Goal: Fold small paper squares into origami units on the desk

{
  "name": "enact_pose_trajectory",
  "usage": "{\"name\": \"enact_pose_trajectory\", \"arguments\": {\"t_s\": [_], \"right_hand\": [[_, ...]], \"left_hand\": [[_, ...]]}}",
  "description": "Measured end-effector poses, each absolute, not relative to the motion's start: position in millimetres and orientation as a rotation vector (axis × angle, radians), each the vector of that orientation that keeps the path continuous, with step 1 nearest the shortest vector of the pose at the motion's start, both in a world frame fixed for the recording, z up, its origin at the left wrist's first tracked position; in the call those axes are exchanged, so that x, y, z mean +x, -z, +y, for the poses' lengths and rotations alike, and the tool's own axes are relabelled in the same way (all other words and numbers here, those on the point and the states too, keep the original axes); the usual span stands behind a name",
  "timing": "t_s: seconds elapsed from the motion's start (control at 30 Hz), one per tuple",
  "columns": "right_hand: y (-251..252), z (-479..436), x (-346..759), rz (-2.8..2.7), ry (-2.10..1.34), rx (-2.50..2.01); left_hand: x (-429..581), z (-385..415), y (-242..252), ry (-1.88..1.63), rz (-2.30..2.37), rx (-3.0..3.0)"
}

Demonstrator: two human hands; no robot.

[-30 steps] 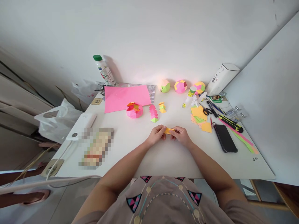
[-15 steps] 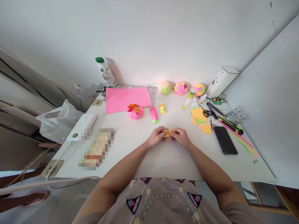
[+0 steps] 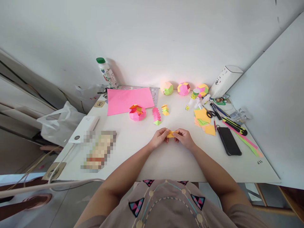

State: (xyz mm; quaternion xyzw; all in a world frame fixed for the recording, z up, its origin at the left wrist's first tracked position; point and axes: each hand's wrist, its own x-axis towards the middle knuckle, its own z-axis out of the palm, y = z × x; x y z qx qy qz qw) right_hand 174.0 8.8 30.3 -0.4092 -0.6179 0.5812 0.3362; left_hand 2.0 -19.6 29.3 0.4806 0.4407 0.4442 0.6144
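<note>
A small orange paper piece (image 3: 171,134) is pinched between my two hands above the white table. My left hand (image 3: 160,138) grips its left end, and my right hand (image 3: 183,138) has closed on its right end; the fingertips beneath are partly hidden. Beyond my hands lie a row of folded pink paper pieces (image 3: 156,114) with a green one in front, and a short stack of orange and green folded pieces (image 3: 165,110). Left of these sits a pink paper bowl-like shape (image 3: 137,113), open at the top with orange inside.
Three paper balls (image 3: 183,89) stand by the wall. Right are loose paper squares (image 3: 203,117), scissors (image 3: 210,113), a black phone (image 3: 229,141) and a cutter (image 3: 235,126). Left are a pink sheet (image 3: 128,99), a bottle (image 3: 108,73) and a white device with a cable (image 3: 84,128).
Both hands stay in nearly the same place. The orange paper has tilted slightly between the fingers, and more of its face shows.
</note>
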Motion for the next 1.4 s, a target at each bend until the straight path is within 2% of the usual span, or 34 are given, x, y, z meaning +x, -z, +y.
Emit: {"name": "enact_pose_trajectory", "arguments": {"t_s": [1.4], "right_hand": [[-36.7, 9.2, 172.8, -1.526, -1.539, -1.098]], "left_hand": [[0.6, -18.1, -22.9, -0.999, 0.898, 1.078]]}}
